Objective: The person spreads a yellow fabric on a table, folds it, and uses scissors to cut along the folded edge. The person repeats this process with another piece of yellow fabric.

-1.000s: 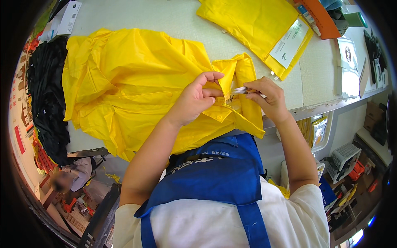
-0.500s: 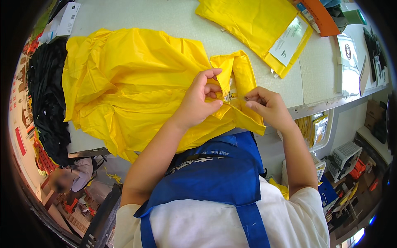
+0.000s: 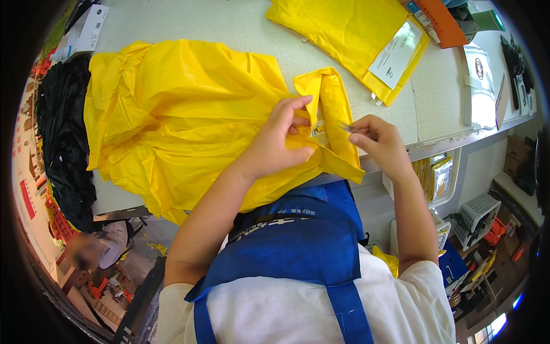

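Crumpled yellow thin-plastic raincoat (image 3: 183, 120) spread on grey worktable (image 3: 229, 28), collar at near edge; left hand (image 3: 281, 146) pinching collar and small white label (image 3: 318, 133); right hand (image 3: 375, 140) closed on small clear sliver, identity unclear; risk: slick film slipping, label tearing under hard pull.

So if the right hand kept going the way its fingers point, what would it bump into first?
The right hand points left, toward the small tag at the collar of the yellow raincoat. It would probably meet that tag first, then the left hand pinching it. Depth is hard to judge here.
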Demonstrator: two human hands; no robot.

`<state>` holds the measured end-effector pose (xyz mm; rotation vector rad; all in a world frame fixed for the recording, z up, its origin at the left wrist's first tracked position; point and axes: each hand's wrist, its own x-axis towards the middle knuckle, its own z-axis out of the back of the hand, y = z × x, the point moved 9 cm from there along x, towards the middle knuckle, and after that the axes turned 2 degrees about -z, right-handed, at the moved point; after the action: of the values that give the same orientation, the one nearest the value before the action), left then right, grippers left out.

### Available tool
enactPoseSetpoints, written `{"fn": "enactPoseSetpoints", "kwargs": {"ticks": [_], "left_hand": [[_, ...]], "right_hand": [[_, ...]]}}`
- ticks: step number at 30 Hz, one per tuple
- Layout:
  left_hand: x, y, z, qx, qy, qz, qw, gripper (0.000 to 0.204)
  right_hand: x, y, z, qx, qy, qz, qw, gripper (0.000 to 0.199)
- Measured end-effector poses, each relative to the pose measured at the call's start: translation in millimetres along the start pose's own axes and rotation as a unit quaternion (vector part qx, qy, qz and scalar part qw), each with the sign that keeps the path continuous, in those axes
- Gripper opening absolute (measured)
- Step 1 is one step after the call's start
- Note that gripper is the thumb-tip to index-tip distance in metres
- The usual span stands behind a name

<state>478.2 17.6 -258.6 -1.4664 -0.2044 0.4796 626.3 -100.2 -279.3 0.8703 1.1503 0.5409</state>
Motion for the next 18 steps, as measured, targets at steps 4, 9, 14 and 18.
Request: {"fn": "enactPoseSetpoints", "kwargs": {"ticks": [4,9,14,18], "left_hand": [[4,-16,-19,0.285,0.055,-0.101,0.952,0.048],[32,13,-27,0.361,0.111,-0.043,0.925,0.012],[40,6,-22,0.307,0.129,0.031,0.942,0.015],[36,9,-21,0.233,0.186,0.082,0.951,0.017]], "right_hand": [[-33,27,13,0.081,-0.037,0.053,0.995,0.025],[-46,-16,-32,0.117,-0.013,-0.026,0.993,0.029],[-49,-17,-27,-0.103,-0.18,0.074,0.976,0.028],[-58,-5,-30,-0.095,-0.232,0.131,0.959,0.028]]}}
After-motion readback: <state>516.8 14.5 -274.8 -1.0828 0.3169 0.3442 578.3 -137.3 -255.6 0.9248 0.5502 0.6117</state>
